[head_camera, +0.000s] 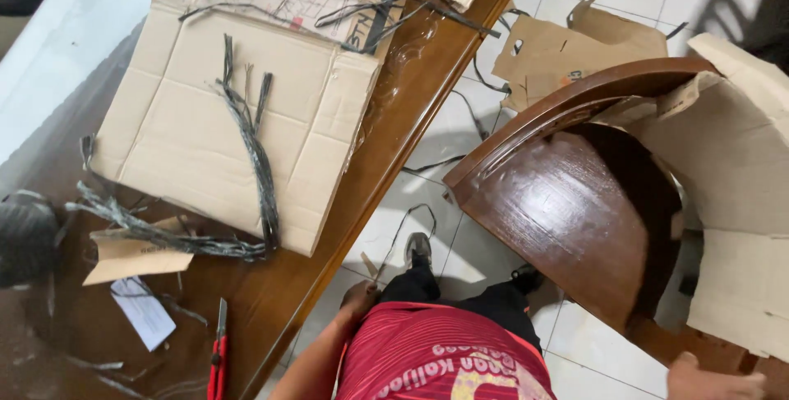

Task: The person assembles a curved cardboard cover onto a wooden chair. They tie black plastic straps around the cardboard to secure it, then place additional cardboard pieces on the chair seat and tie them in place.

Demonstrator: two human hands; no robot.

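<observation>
The floor is of white tiles (575,342), with a long wooden table (394,129) on the left side and scraps of cardboard lying around.

The right hand (713,379) is at the bottom right corner of the picture. It rests on the brown wooden chair (567,219), at its lower edge, where a piece of cardboard wrapping (740,170) still covers the wood. If the fingers are closed around the edge or only lie on it, I cannot tell, because the hand is partly cut by the border. The chair lies up and to the left from this hand; its curved back runs from the hand's side toward the table, and the dark seat panel faces the camera. The right hand is clearly the nearer one to it.

The left hand (359,297) hangs at the table's edge, low beside the person's red shirt (444,359). It seems to hold nothing, but the fingers are not well visible, so I cannot say if it is opened or clenched. Just left of it, on the table, lies a red utility knife (219,359). Farther up from this hand lie a flat cardboard sheet (230,112) and black plastic straps (251,145) across it, well apart from both hands.
</observation>
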